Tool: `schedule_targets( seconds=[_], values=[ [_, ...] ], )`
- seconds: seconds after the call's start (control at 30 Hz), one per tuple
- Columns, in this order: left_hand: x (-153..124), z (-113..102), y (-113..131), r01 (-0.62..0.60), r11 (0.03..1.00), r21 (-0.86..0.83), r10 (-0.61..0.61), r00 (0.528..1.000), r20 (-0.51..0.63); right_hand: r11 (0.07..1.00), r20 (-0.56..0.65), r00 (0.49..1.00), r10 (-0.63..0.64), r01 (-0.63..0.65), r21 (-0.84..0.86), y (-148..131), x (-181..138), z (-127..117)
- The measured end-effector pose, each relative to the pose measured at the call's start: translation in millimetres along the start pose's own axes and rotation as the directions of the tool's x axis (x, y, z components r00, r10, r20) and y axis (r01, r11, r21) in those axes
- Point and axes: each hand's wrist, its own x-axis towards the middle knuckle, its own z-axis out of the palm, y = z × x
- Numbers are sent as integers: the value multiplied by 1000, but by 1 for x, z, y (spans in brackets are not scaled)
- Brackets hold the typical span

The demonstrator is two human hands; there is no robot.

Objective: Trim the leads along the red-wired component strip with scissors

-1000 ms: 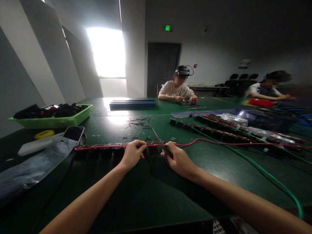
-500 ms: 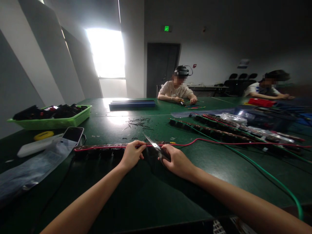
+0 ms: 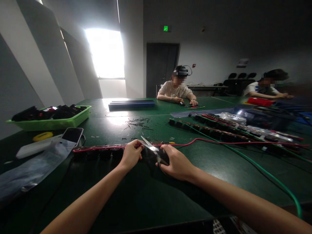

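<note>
My right hand (image 3: 179, 162) grips a pair of scissors (image 3: 154, 148) by its black handles. The blades are spread and point up and left, their tips beside the fingers of my left hand (image 3: 131, 154). That hand is closed, thumb and forefinger pinched together at a long strip of black parts (image 3: 97, 151) with a red wire (image 3: 84, 150) along it. What exactly the pinch holds is hidden by the fingers. The red wire carries on to the right past a small yellow piece (image 3: 172, 142).
Cut black offcuts (image 3: 138, 123) lie beyond my hands. At left are a green basket (image 3: 48, 123), a phone (image 3: 72, 136) and a plastic bag (image 3: 36, 167). More wired strips (image 3: 212, 131) and a green wire (image 3: 263, 164) occupy the right. Two people sit across the table (image 3: 117, 208).
The scissors have turned and shifted slightly left, their blades opening wider and coming up to my left fingers. My left hand stays nearly in place.
</note>
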Motion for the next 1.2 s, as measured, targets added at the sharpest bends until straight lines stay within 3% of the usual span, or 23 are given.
schedule_targets(
  seconds=[0.53,1.2],
  values=[
    [-1,1,2,-17,997,-73,14,999,-49,998,24,998,55,-55,0,-2,-2,0],
    [-3,0,6,-22,999,-37,21,1000,-4,1000,38,999,22,-23,14,0,-2,1]
  ],
)
